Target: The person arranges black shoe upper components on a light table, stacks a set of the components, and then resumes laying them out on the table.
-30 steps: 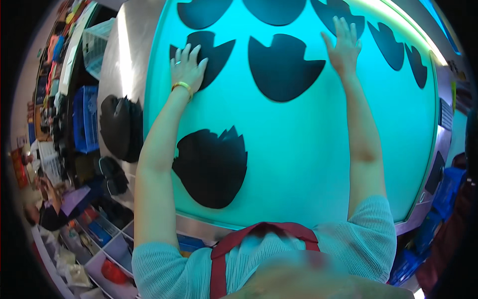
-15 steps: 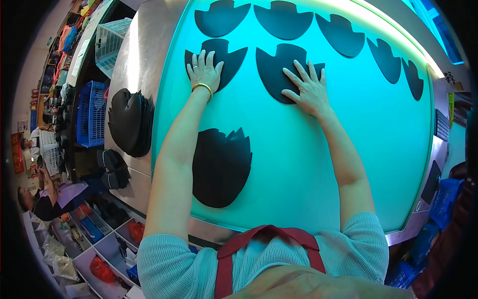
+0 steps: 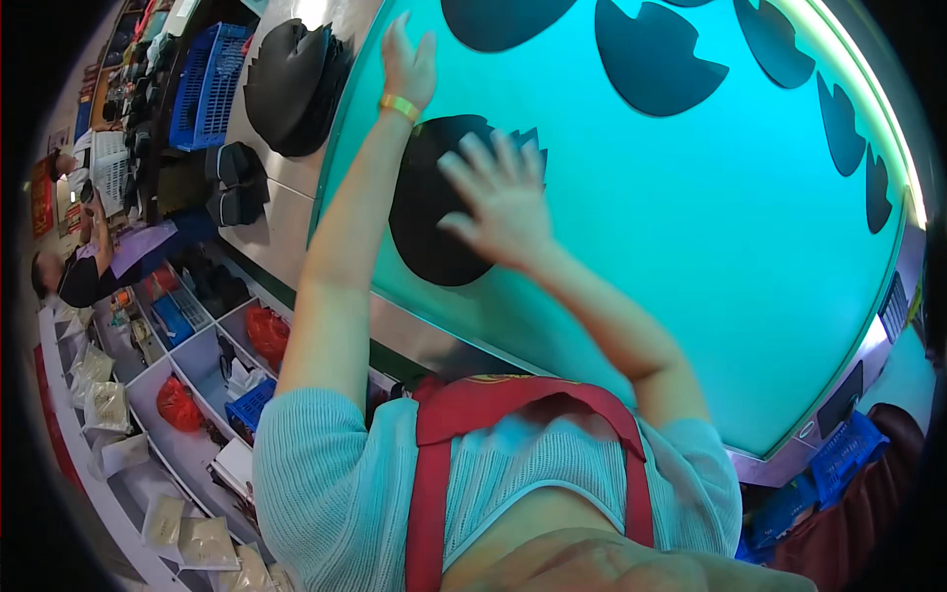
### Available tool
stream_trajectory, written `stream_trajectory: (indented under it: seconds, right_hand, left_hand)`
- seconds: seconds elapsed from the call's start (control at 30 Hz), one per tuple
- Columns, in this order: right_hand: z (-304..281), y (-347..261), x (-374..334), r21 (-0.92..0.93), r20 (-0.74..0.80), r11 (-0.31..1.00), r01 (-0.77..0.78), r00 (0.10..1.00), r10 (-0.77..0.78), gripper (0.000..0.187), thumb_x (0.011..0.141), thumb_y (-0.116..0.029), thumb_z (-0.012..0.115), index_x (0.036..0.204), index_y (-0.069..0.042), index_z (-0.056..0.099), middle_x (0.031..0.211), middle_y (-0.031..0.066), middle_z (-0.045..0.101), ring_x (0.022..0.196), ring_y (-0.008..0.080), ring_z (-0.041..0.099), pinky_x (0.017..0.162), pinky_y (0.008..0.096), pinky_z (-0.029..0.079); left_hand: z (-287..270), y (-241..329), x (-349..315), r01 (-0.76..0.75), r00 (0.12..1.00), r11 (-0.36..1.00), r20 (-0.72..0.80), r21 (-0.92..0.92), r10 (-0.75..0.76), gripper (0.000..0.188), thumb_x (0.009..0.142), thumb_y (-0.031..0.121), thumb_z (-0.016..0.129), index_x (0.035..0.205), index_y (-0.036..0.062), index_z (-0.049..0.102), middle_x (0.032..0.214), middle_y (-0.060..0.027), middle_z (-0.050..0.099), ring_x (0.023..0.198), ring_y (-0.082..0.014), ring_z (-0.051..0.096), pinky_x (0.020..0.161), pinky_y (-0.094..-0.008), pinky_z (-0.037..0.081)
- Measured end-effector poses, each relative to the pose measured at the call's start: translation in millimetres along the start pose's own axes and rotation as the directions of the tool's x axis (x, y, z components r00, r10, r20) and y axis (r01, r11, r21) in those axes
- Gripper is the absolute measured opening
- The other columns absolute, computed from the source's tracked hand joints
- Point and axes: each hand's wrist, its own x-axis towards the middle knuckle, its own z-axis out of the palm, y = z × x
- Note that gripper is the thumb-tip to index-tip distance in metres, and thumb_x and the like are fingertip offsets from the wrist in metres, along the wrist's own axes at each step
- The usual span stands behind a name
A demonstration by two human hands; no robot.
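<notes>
My left hand [image 3: 408,67] is raised near the far left edge of the lit turquoise board [image 3: 631,286], fingers stretched out and nothing in it. Over a stack of black sheet pieces [image 3: 426,222], rounded on one side and notched on the other, spreads my right hand [image 3: 501,202]; it is slightly blurred, and whether it touches the stack I cannot tell. Single black cut pieces lie flat farther off: one at the top [image 3: 503,20], another right of it [image 3: 656,59], and several along the right rim.
Left of the board, another pile of black pieces [image 3: 288,89] and some small dark padded items [image 3: 237,183] rest on a metal surface. Beyond are a blue crate [image 3: 209,84] and a divided bin [image 3: 212,365] with bags. A co-worker [image 3: 89,281] is at the far left.
Both hands have lifted off the two flat black pieces. My right hand has come left and nearer, over the stack; my left is by the board's left edge. The view has turned.
</notes>
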Motion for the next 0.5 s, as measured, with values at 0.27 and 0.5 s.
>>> stream_trajectory:
  seconds: [0.27, 0.5]
  right_hand:
    - [-50, 76, -109, -0.442, 0.026, 0.864, -0.241, 0.959, 0.281, 0.074, 0.087, -0.067, 0.055, 0.151, -0.032, 0.041, 0.162, 0.0022, 0.028, 0.15, 0.0358, 0.021, 0.116, 0.0664, 0.01]
    - [-161, 204, -185, -0.602, -0.237, 0.557, -0.572, 0.794, 0.56, 0.07, 0.093, -0.065, 0.047, 0.154, -0.034, 0.032, 0.164, 0.0013, 0.024, 0.15, 0.0357, 0.018, 0.115, 0.0685, 0.013]
  left_hand:
    - [-105, 135, -186, -0.399, 0.656, 0.852, 0.755, 0.339, 0.007, 0.086, 0.085, 0.061, 0.063, 0.151, 0.0117, 0.038, 0.158, -0.0216, 0.028, 0.148, -0.0433, 0.02, 0.118, -0.06, 0.015]
    - [-14, 204, -233, -0.55, 0.531, 0.823, 0.82, 0.143, 0.213, 0.09, 0.079, 0.064, 0.066, 0.15, 0.0142, 0.039, 0.158, -0.0237, 0.025, 0.149, -0.0399, 0.019, 0.119, -0.0603, 0.011]
